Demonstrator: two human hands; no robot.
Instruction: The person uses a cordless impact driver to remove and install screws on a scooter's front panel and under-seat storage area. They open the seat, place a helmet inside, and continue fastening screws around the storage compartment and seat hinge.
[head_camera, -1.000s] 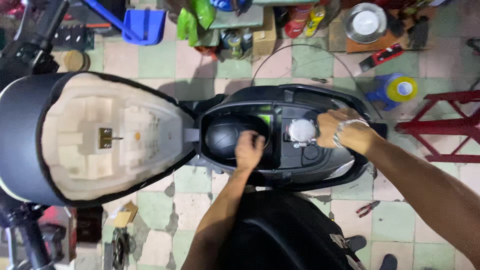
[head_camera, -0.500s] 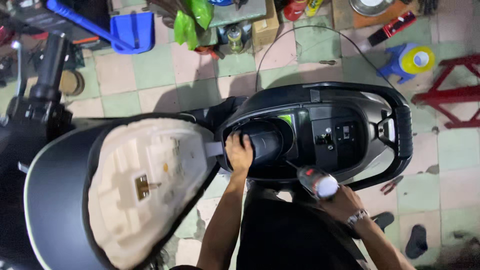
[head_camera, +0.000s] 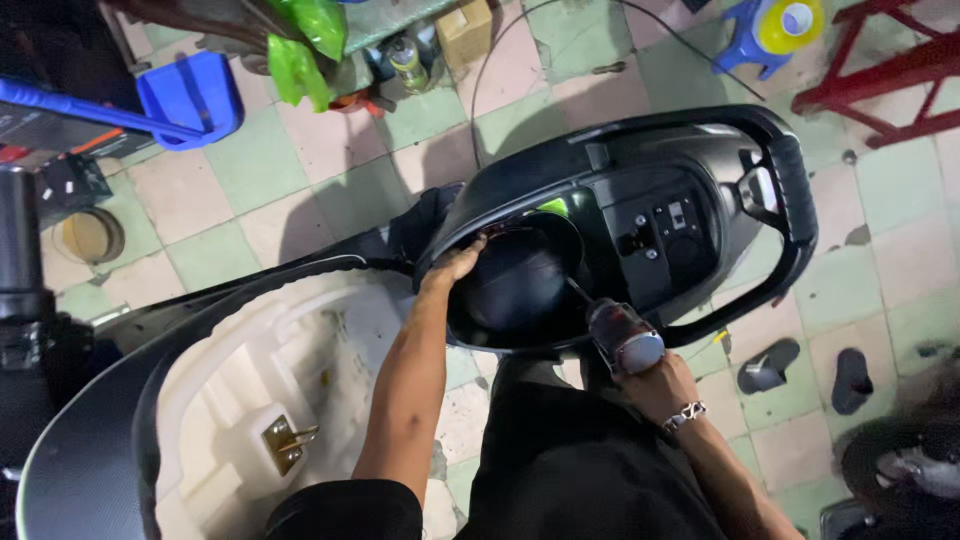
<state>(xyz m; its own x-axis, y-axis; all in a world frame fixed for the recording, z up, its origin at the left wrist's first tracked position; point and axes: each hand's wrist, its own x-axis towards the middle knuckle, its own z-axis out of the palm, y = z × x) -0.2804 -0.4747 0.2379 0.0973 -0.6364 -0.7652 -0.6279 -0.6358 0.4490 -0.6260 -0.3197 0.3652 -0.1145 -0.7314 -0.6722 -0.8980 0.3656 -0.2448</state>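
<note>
The right hand (head_camera: 660, 385) is closed around the handle of a screwdriver (head_camera: 618, 335), gripping it at the butt end; the thin shaft runs up and to the left from the grip, with its tip inside the open under-seat compartment (head_camera: 520, 285) of the scooter, just beside the compartment's right wall. The tool appears rigid and light: a hard, smooth handle, likely somewhat slippery, best held as shown, full palm around the thick grip, well clear of the shaft. The left hand (head_camera: 455, 265) rests on the upper-left rim of the same compartment, fingers curled over the edge into the bucket; whether it clamps anything inside cannot be determined. The compartment is a stiff black plastic shell, fixed to the body; it probably tolerates hand pressure on the rim. The screwdriver thus lies across the compartment from the left hand, near but apart. The raised seat (head_camera: 260, 400) stands open to the left, its pale underside and brass latch (head_camera: 285, 440) exposed. The black grab rail (head_camera: 790, 190) borders the tail section.
</note>
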